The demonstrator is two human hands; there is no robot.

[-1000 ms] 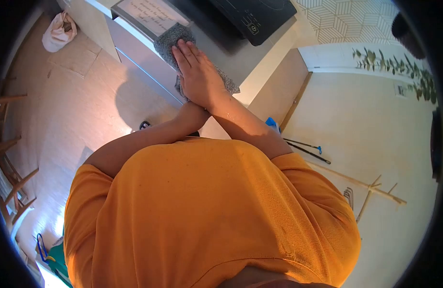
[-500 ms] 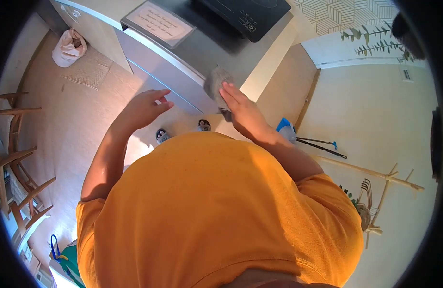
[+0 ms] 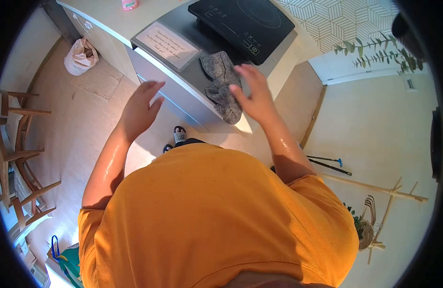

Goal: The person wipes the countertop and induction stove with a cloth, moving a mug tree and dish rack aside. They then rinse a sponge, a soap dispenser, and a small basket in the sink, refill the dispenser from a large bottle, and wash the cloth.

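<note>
A crumpled grey cloth (image 3: 221, 72) lies on the dark countertop (image 3: 209, 41), its lower end at the front edge. Just to its right is my right hand (image 3: 257, 96), thumb and fingers spread and nothing gripped, with the fingertips right at the cloth's side. My left hand (image 3: 139, 111) hovers in front of the drawer fronts, fingers apart and empty. Behind the cloth sits a black induction cooktop (image 3: 245, 26). A laminated note (image 3: 167, 45) with printed lines lies left of the cloth.
A pink item (image 3: 129, 4) stands on the pale counter at the far left. On the floor are a white bag (image 3: 80, 57) and wooden chairs (image 3: 27, 153) at left. Long-handled tools (image 3: 329, 165) and a wooden rack (image 3: 387, 177) are at right, below leafy stems (image 3: 375, 53).
My right hand has let go of the grey cloth, which now rests on the counter. The view has shifted closer to the counter, and my left hand stays raised and empty.
</note>
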